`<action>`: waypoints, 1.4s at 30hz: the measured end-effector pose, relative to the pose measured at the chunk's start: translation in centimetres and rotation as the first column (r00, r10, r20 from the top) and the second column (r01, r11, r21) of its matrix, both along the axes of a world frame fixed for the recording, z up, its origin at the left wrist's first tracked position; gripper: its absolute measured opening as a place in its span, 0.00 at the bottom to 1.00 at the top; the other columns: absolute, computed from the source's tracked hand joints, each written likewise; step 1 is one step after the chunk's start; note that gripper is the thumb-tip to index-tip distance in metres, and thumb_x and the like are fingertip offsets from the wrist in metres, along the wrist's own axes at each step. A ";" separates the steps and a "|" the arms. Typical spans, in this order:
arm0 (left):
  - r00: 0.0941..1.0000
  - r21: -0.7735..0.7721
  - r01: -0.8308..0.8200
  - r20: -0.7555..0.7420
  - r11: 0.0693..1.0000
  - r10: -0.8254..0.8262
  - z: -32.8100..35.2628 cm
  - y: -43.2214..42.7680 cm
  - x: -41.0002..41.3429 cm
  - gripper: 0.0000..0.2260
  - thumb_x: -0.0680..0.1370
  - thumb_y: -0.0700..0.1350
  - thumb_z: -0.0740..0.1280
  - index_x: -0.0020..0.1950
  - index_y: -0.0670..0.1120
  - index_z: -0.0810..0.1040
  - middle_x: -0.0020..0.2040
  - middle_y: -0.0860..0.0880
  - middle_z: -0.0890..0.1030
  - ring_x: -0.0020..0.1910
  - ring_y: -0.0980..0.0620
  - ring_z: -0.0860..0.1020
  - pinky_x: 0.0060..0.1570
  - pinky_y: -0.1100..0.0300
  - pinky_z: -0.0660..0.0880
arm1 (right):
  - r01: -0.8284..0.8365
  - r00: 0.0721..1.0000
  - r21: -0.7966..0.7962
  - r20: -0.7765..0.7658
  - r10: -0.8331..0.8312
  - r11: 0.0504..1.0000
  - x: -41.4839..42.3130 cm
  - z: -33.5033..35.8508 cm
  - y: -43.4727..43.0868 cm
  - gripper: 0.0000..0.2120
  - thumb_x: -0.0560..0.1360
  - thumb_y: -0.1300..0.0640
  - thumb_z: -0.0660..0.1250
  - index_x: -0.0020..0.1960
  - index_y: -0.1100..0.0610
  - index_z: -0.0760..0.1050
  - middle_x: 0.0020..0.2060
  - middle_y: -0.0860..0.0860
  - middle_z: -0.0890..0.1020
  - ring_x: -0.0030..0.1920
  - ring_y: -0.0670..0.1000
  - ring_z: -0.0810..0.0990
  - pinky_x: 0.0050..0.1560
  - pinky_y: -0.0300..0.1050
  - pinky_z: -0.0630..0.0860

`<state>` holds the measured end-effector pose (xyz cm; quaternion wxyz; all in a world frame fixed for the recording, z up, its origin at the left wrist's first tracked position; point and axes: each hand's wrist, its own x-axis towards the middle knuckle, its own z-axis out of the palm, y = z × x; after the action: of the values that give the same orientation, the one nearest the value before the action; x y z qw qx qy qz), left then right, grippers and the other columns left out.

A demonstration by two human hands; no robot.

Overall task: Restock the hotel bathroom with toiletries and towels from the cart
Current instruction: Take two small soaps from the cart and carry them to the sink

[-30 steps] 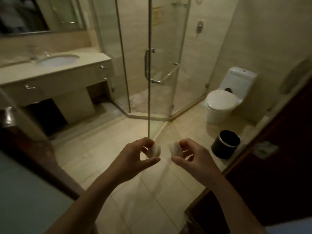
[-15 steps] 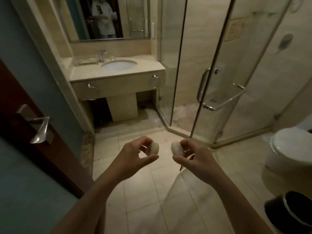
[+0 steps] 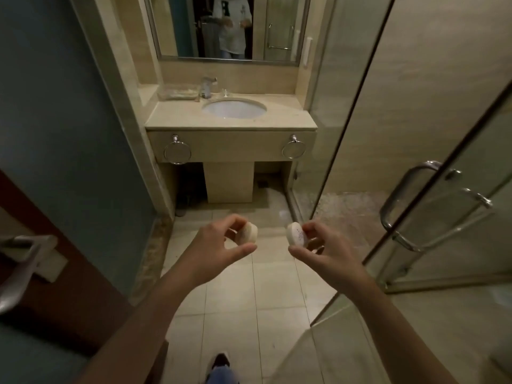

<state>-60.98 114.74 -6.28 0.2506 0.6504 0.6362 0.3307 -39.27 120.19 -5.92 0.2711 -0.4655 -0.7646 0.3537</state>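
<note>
Pinching one small round puck apiece, both hands have their fingers curled round their loads: the left hand (image 3: pixel 219 245) nips the left soap (image 3: pixel 248 233) between the thumb below and bent fingers above, and the right hand (image 3: pixel 321 250) holds the right soap (image 3: pixel 296 234) the same way, its flat face with faint reddish print turned inward. The two pucks stand on edge, facing one another, near but apart. What the next move turns on, I'd say, is that the vanity counter (image 3: pixel 177 117) lies straight ahead and well apart from both grips, across bare floor tile, with the basin (image 3: pixel 234 108) in the middle. The clear tray (image 3: pixel 178 93) sits at the back left corner beside the faucet (image 3: pixel 207 85), so the left hand is on the nearer side for it, while the right would have to reach across the basin. The shower door (image 3: pixel 443 239) stands close by the right arm. I can't tell whether the pucks are wrapped, or what lies in the tray. The mirror (image 3: pixel 230 29) cuts the reflected figure off at the top, and the cart is nowhere in view.
</note>
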 end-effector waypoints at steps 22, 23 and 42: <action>0.972 -0.030 -0.217 0.090 0.976 0.219 0.0 28.0 -20.3 0.15 0.72 0.50 0.71 0.56 0.53 0.74 0.51 0.57 0.77 0.49 0.61 0.75 0.45 0.70 0.71 | -0.061 0.998 -0.025 -0.010 0.061 0.998 -19.5 -0.7 32.3 0.14 0.69 0.52 0.72 0.53 0.52 0.75 0.42 0.45 0.79 0.42 0.45 0.78 0.42 0.42 0.77; 0.969 -0.038 -0.230 0.086 0.972 0.233 -0.1 29.6 -20.8 0.15 0.72 0.50 0.71 0.56 0.53 0.75 0.51 0.56 0.77 0.50 0.60 0.75 0.46 0.69 0.72 | -0.070 0.997 -0.023 -0.026 0.069 0.997 -20.1 -1.0 34.3 0.13 0.69 0.52 0.73 0.52 0.52 0.75 0.42 0.45 0.79 0.42 0.45 0.78 0.42 0.41 0.76; 0.883 -0.096 -0.378 0.264 0.921 0.389 -1.5 61.0 -27.6 0.10 0.71 0.45 0.73 0.49 0.55 0.76 0.47 0.55 0.81 0.49 0.55 0.80 0.50 0.62 0.76 | -0.237 0.968 -0.049 -0.101 0.232 0.970 -29.0 -2.2 68.5 0.11 0.69 0.57 0.73 0.45 0.45 0.74 0.41 0.42 0.80 0.45 0.43 0.78 0.43 0.37 0.72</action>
<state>-88.57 175.78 -7.79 0.2804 0.4536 0.7173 0.4484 -68.31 188.67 -8.15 0.2489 -0.3626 -0.7895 0.4281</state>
